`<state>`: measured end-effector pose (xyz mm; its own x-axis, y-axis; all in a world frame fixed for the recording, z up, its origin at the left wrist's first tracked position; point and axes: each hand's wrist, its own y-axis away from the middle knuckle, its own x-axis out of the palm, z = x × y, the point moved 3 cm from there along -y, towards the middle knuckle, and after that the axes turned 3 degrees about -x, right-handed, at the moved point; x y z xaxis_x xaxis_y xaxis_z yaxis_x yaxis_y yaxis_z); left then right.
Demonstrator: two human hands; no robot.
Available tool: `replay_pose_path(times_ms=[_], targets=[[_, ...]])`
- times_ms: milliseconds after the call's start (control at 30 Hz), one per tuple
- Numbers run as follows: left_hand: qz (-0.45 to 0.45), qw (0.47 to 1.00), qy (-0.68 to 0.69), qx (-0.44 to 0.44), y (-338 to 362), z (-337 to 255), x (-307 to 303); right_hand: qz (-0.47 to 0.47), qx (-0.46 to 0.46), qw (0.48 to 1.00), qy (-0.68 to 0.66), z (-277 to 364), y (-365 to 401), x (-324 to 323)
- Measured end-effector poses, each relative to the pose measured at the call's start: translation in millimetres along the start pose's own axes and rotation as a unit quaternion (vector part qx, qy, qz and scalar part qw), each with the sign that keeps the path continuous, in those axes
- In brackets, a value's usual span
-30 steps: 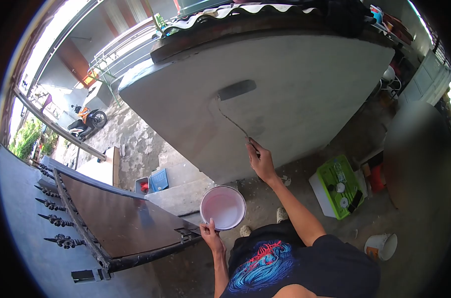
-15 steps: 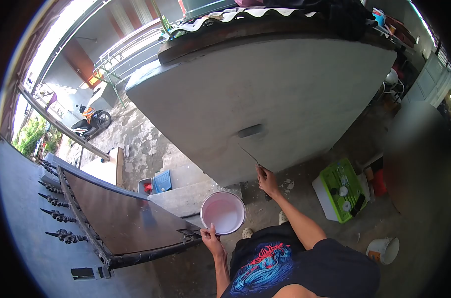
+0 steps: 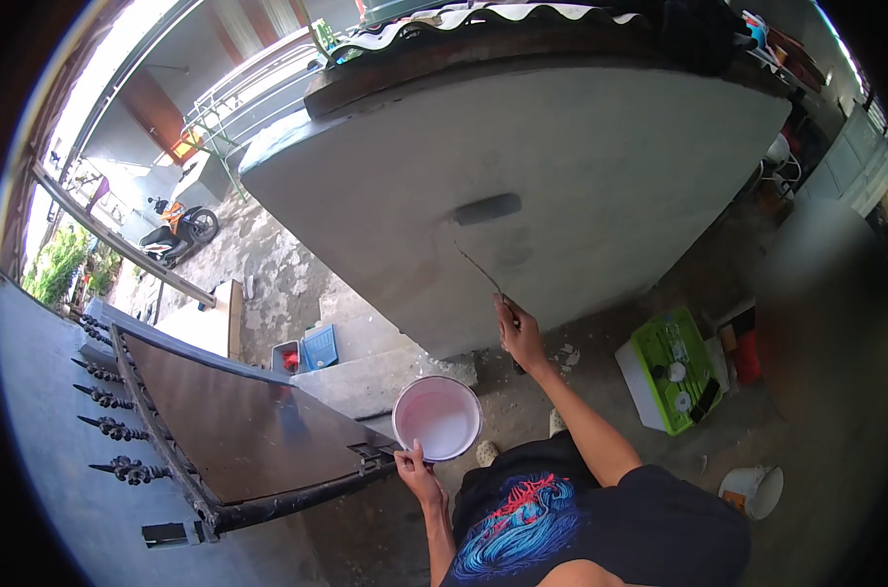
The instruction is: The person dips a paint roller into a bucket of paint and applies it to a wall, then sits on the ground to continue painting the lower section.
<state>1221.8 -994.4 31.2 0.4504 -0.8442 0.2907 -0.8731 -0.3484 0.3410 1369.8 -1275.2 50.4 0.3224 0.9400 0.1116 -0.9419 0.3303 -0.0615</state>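
Observation:
My left hand [image 3: 420, 476] grips the rim of a pinkish-white bucket [image 3: 402, 416], its thumb hooked over the near edge. Pale paint [image 3: 444, 430] lies in the bottom of the bucket. In my right hand [image 3: 522, 338], fingers wrapped round the handle, is a paint roller [image 3: 488, 208] on a thin bent wire frame. Its dark grey sleeve lies against the pale wall [image 3: 600, 186], slightly tilted. Faint darker patches show on the wall near the sleeve.
A metal gate panel [image 3: 258, 421] with black spikes stands at left. At right are a green-lidded box [image 3: 671, 372] and a small white bucket [image 3: 754, 491] on the floor. A concrete step [image 3: 385, 377], a blue container [image 3: 319, 352] and a parked motorbike [image 3: 177, 233] lie beyond the gate.
My right hand has moved the paint roller up the wall and slightly left. The left hand and its bucket stay almost where they were.

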Motion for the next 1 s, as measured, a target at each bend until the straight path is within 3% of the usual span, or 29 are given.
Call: replay_pose_path(times_ms=[167, 233, 267, 333, 633, 900, 1000], targets=[[-0.001, 1.000, 0.014, 0.005, -6.5, 1.7, 6.7, -0.009, 0.049, 0.999, 0.012, -50.4, 19.8, -2.0], [-0.003, 1.000, 0.016, 0.006, -8.4, 2.4, 8.2, 0.005, 0.132, 0.989, -0.060, -66.2, 27.0, -2.7], [0.000, 1.000, 0.018, 0.008, -11.0, 2.9, 9.0, 0.006, 0.130, 0.990, -0.059, -71.3, 27.2, -4.2], [0.003, 1.000, 0.021, 0.008, -12.8, 1.4, 9.3, 0.004, 0.191, 0.978, -0.084, -79.1, 30.8, -5.4], [0.003, 0.999, 0.021, 0.034, -11.4, -1.7, 11.7, 0.008, 0.295, 0.952, -0.085, -93.1, 17.3, -9.1], [0.006, 0.999, 0.030, 0.014, 9.3, 0.0, -10.3, 0.024, 0.295, 0.955, -0.004, -73.1, -14.3, -2.3], [-0.015, 1.000, 0.021, 0.012, 16.8, 1.8, -17.4, 0.006, 0.232, 0.972, 0.027, -29.8, -2.0, 7.2]])
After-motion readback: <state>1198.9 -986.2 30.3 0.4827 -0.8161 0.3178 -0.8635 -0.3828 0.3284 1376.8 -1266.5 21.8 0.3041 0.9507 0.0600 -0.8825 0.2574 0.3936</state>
